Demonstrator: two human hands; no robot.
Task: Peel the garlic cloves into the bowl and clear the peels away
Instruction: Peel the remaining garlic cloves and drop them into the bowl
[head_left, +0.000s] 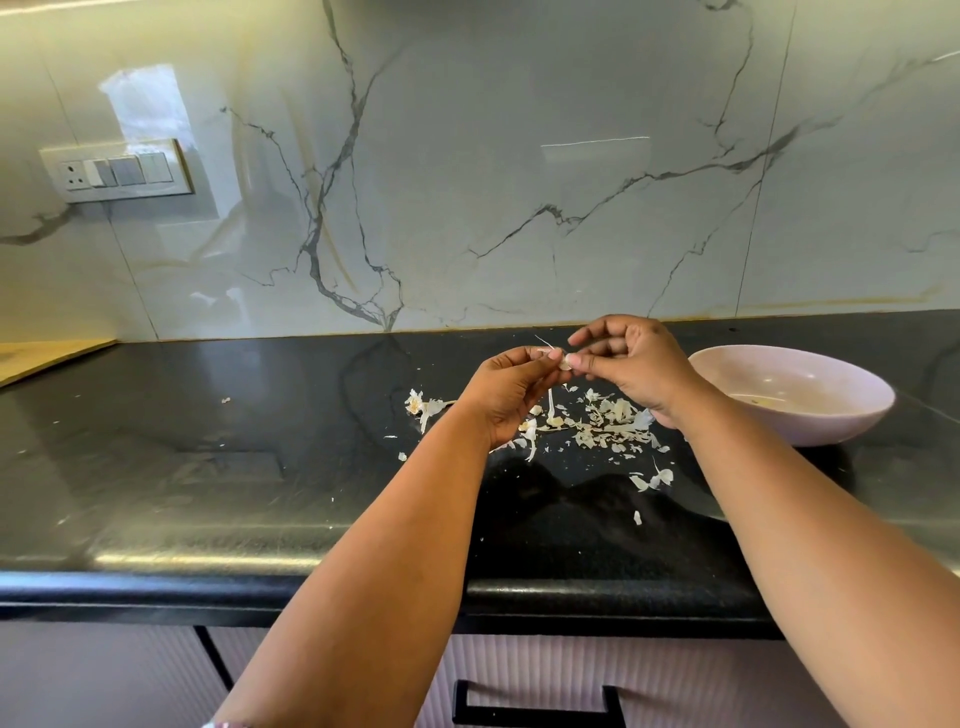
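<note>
A counter (208, 467) runs along a wall (467, 156). Garlic peels (608, 423) lie scattered mid-counter, a bowl (810, 415) just to their right. A switch plate (117, 170) sits on the wall, far left.

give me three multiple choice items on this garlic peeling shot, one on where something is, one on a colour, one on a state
1. Where is the bowl?
A. to the right of the hands
B. by the wall switches
C. on the wooden board

2. What colour is the countertop?
A. white
B. black
C. red

3. What are the hands doing?
A. resting flat
B. lifting the bowl
C. both pinching a garlic clove

Answers:
1 A: the bowl sits right of the right hand.
2 B: the surface under the peels is black.
3 C: the left hand and the right hand meet on the clove above the peels.
</note>
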